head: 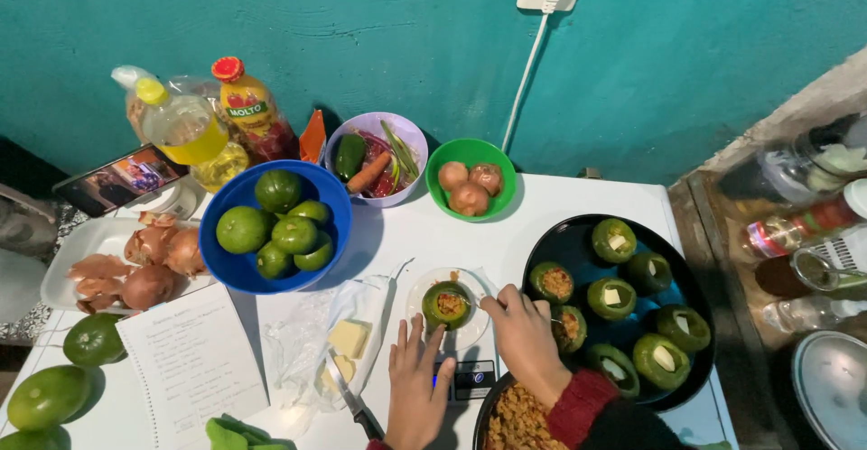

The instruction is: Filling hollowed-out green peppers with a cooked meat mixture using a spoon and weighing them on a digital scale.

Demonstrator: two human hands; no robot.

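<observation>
White table (pixel 578 206): left hand (pixel 417 387) spread flat, right hand (pixel 524 342) grip pinching spoon (pixel 486 289) beside stuffed pepper (pixel 447 305).

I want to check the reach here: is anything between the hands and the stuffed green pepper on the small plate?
Nothing visible. The right hand is already at the stuffed pepper on the small plate; the left hand lies just below it.

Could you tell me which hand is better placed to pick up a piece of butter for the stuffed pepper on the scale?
Probably the left hand: it rests beside the butter, while the right hand is at the pepper.
</observation>
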